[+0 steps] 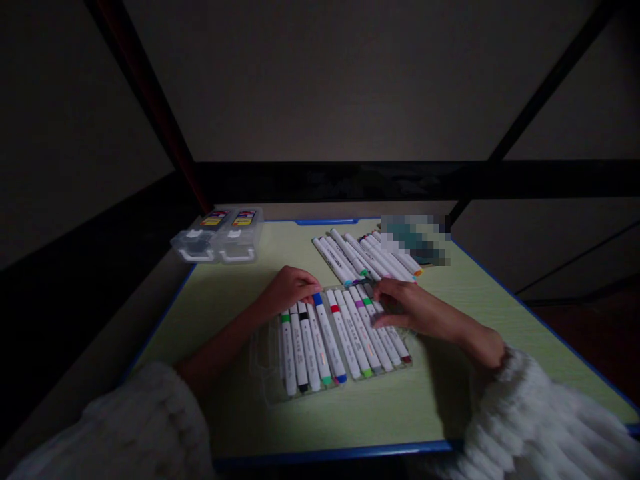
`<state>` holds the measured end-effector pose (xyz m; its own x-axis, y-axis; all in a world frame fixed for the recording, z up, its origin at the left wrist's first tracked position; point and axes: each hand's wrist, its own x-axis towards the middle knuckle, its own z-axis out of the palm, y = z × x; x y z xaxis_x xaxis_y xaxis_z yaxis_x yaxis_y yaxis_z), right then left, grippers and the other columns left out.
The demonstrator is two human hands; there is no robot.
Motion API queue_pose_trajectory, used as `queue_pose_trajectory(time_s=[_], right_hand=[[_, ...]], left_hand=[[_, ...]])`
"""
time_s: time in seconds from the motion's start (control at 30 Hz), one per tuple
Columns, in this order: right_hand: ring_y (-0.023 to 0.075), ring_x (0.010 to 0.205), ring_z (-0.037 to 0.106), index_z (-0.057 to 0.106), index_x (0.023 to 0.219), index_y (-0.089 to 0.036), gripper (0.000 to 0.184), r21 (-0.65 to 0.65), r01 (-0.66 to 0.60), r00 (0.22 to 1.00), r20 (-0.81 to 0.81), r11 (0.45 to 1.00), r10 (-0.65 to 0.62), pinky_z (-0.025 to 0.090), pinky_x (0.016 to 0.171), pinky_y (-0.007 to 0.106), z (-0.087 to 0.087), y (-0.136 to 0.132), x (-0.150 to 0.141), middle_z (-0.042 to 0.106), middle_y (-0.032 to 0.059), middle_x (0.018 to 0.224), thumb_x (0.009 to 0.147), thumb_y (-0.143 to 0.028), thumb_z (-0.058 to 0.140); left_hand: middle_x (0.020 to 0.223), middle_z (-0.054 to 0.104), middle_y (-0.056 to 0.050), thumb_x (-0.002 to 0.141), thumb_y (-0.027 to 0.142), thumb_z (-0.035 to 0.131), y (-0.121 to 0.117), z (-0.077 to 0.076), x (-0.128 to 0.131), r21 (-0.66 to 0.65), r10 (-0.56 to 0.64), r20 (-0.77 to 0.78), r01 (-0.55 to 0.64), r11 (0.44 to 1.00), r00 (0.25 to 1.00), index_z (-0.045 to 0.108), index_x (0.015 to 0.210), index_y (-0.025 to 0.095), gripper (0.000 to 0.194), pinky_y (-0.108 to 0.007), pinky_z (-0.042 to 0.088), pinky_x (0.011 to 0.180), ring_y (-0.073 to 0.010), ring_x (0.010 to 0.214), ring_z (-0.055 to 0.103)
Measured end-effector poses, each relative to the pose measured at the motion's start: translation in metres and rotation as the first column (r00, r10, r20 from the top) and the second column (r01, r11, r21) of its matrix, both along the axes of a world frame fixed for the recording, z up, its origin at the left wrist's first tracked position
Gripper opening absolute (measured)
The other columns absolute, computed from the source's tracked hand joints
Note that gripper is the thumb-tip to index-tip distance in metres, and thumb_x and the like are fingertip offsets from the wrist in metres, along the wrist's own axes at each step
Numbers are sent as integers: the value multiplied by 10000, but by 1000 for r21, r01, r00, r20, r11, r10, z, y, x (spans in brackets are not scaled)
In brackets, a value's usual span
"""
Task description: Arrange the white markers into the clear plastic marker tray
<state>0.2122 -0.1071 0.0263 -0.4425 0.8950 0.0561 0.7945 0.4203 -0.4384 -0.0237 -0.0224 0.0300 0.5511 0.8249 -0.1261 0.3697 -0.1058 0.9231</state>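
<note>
The left hand [290,291] has its thumb and fingertips drawn together at the far end of a blue-banded marker [330,340]; I cannot tell whether they pinch it or only press. The right hand [413,308] curves over other marker ends with a gap between thumb and forefinger; its hold is hidden.

The blue-banded marker is slim and white, with blue also at its near end. It lies in a clear case [273,393] among other white markers [353,337], their bands green, black, red and purple.

The left forearm reaches in from the lower left, the right from the lower right, its thumb on the near side. The marker's banded end points away from the person, its long axis slanting slightly rightward toward the near edge.

Beyond lie loose markers [367,257] and, far left, 2 clear boxes [239,241] on the green table [310,427].
</note>
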Motion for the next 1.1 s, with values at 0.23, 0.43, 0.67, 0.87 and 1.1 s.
queue_pose_trajectory(time_s=[0.23, 0.43, 0.67, 0.87, 1.1], right_hand=[[119, 575, 398, 479, 825, -163, 366, -9, 14, 1000, 17, 1000, -14, 318, 512, 253, 0, -1, 0, 470, 5, 697, 735, -507, 563], [121, 569, 403, 475, 812, -168, 337, -9, 17, 1000, -10, 1000, -18, 321, 509, 252, 0, -1, 0, 485, 9, 696, 738, -482, 571], [123, 581, 411, 484, 825, -165, 345, -16, 26, 1000, 6, 1000, -26, 326, 517, 251, -1, -1, 1, 487, 12, 705, 731, -483, 581], [134, 588, 443, 493, 845, -167, 335, -52, 29, 998, -50, 998, -31, 353, 525, 262, 3, -4, 2, 498, 13, 703, 732, -470, 583], [142, 659, 491, 535, 807, -165, 210, 7, 200, 914, -362, 980, -184, 372, 550, 244, 28, 1, -10, 542, 31, 741, 818, -366, 474]], left_hand=[[492, 611, 11, 658, 114, 583, -2, 1, 1, -3, 37, 1, -37, 999, 999, 632, 636, 106, 55, -195, 452, 486, -96, 472, 581], [475, 609, 16, 648, 116, 574, -3, 1, 0, -10, 20, 31, -20, 1000, 999, 626, 618, 114, 60, -198, 456, 491, -99, 468, 584], [494, 611, 7, 662, 166, 574, -2, 0, -7, 23, -5, 37, 4, 1000, 999, 626, 653, 107, 79, -214, 454, 505, -112, 482, 587], [458, 576, 22, 670, 214, 568, 8, -3, -26, 87, -43, 30, 40, 995, 999, 637, 688, 113, 124, -189, 392, 461, -87, 439, 531], [616, 650, -12, 616, 228, 620, 21, -12, -48, 133, -14, 18, 11, 991, 1000, 646, 653, 120, 117, -211, 424, 580, -116, 589, 578]])
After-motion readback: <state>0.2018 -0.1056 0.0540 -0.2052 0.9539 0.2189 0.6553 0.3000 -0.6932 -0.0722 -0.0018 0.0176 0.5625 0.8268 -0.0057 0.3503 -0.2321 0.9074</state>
